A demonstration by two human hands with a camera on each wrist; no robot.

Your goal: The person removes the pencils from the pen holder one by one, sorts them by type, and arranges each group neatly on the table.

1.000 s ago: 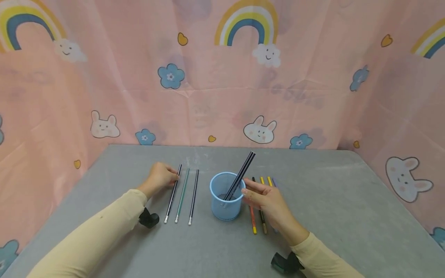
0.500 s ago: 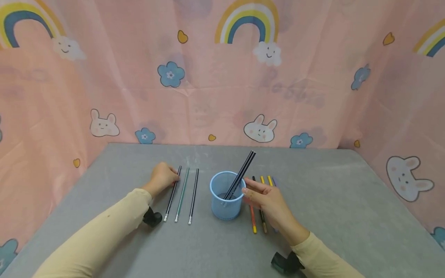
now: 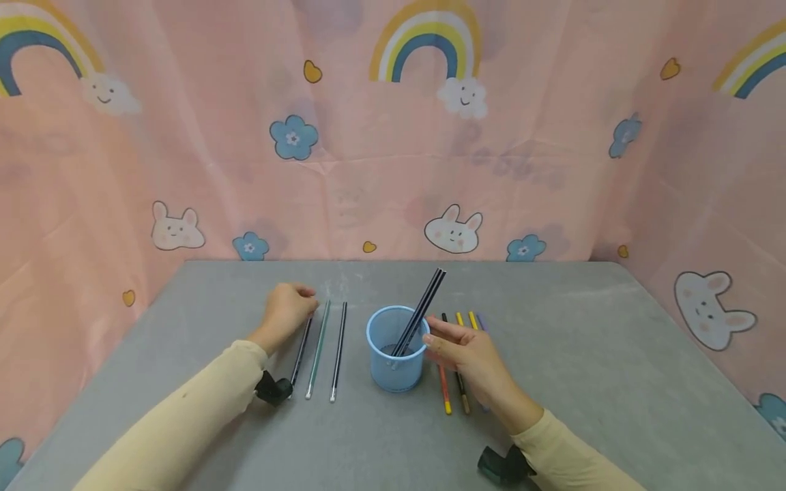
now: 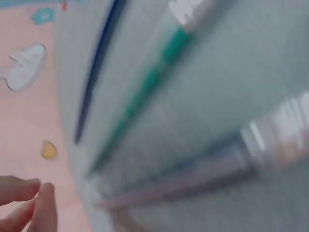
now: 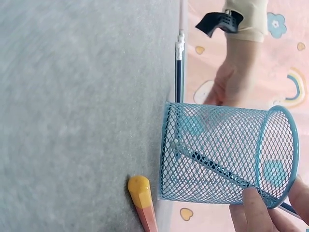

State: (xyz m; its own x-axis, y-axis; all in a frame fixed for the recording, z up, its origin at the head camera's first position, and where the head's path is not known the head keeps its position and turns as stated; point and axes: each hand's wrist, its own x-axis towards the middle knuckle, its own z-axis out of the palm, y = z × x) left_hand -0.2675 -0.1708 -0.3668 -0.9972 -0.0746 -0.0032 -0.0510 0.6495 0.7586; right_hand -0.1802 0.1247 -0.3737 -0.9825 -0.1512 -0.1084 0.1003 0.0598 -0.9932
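Observation:
My left hand (image 3: 285, 310) is at the far end of a dark pencil (image 3: 301, 354), covering its tip in the head view. In the left wrist view its fingertips meet with nothing between them, apart from the pencil's tip. To the right, a green pencil (image 3: 317, 351) and another dark pencil (image 3: 339, 351) lie in a row with it, eraser ends toward me. My right hand (image 3: 475, 354) grips the rim of a light-blue mesh pencil cup (image 3: 396, 376), thumb and fingers on its right side. Dark pencils (image 3: 424, 303) lean inside the upright cup.
Several coloured pencils lie right of the cup, partly under my right hand, among them an orange one (image 3: 445, 392) with a yellow end and a dark one (image 3: 462, 392). A pink printed curtain (image 3: 344, 191) stands behind the grey table (image 3: 583, 354). Black camera mounts hang at both wrists.
My left hand's fingers have come off the leftmost pencil and shifted slightly toward the far edge. That pencil has moved only a little. The right hand and cup stay put; the head view shifts slightly.

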